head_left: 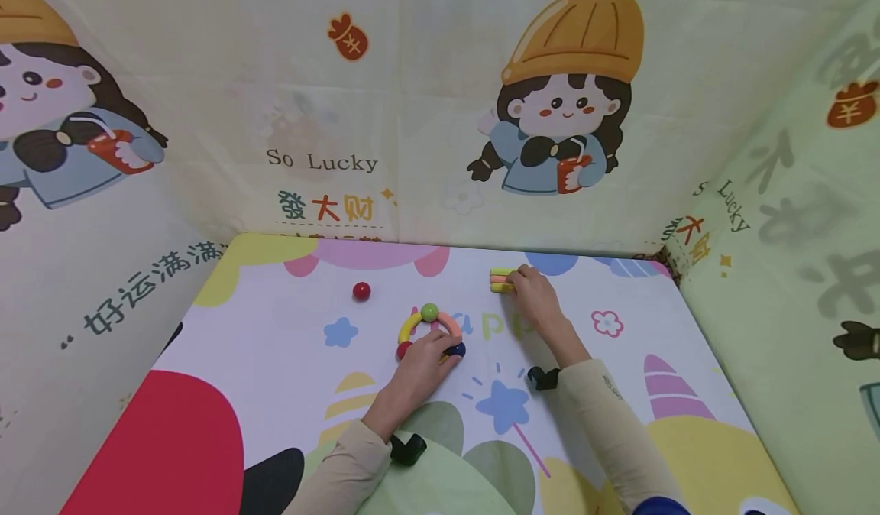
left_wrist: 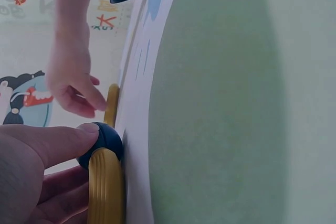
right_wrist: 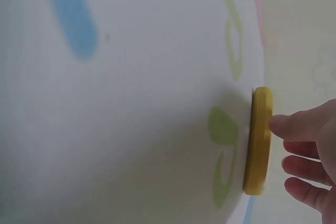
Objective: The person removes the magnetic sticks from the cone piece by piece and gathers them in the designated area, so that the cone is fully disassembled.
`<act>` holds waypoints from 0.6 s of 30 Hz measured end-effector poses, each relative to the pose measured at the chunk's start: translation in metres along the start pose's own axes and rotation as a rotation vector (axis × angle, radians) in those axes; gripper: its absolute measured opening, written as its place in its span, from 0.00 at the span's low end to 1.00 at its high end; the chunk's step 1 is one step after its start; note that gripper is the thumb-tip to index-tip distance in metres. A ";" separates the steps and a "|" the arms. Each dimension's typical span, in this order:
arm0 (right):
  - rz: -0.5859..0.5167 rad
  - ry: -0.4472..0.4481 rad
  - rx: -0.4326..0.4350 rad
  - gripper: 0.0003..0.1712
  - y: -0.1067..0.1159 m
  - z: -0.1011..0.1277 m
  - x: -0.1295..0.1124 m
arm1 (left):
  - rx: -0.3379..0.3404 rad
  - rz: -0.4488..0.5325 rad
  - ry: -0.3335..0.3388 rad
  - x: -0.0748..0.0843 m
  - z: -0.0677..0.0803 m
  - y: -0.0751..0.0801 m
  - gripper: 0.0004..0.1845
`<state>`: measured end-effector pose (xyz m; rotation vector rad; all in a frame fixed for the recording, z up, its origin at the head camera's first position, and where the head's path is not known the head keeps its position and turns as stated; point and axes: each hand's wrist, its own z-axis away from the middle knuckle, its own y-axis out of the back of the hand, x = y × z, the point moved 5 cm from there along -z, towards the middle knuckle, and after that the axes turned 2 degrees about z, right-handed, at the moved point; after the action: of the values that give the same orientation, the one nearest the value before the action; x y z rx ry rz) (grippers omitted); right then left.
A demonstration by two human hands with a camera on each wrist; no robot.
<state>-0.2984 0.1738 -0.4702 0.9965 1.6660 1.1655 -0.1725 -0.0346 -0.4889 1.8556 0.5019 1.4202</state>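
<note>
Meanwhile, left hand (head_left: 422,366) fingers pinching arch ends (head_left: 431,330); right hand (head_left: 536,297) fingertips relaxed on left-right-lying sticks (head_left: 502,280).

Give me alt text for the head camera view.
Two hands work on a colourful cartoon-print mat: the left hand touches an arch of curved sticks and balls, the right hand reaches a small stack of sticks. A red ball lies apart.

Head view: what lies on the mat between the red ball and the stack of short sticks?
Only bare printed mat lies between the red ball and the sticks; the head view shows it. The arch sits nearer the person, off that line.
</note>
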 end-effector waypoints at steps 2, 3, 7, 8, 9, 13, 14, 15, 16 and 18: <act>-0.029 -0.023 -0.008 0.12 0.002 0.003 -0.002 | 0.001 -0.005 -0.001 0.000 0.000 0.000 0.21; -0.045 -0.032 -0.007 0.12 0.004 0.004 -0.003 | -0.001 -0.005 0.001 0.001 0.000 0.000 0.21; -0.078 -0.036 0.018 0.13 0.006 0.011 -0.009 | -0.010 -0.012 0.015 0.002 -0.001 -0.001 0.21; -0.082 -0.030 0.029 0.13 0.006 0.013 -0.011 | -0.015 -0.016 0.021 0.002 -0.001 -0.001 0.21; -0.083 -0.021 0.044 0.13 0.007 0.014 -0.013 | -0.018 -0.020 0.028 0.003 -0.002 -0.001 0.21; -0.104 -0.018 0.052 0.13 0.005 0.021 -0.019 | -0.017 -0.061 0.050 0.004 -0.004 -0.004 0.23; -0.105 -0.020 0.045 0.13 0.005 0.022 -0.021 | -0.017 -0.067 0.060 0.004 -0.004 -0.005 0.24; -0.108 -0.021 0.040 0.14 0.004 0.024 -0.023 | -0.014 -0.072 0.067 0.004 -0.004 -0.005 0.25; -0.114 -0.026 0.029 0.14 0.004 0.025 -0.025 | -0.010 -0.078 0.073 0.004 -0.005 -0.006 0.26; -0.111 -0.025 0.020 0.14 0.003 0.028 -0.029 | -0.009 -0.080 0.089 0.004 -0.005 -0.006 0.27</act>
<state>-0.2625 0.1553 -0.4674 0.9150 1.6941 1.0620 -0.1754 -0.0257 -0.4900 1.7512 0.6059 1.4532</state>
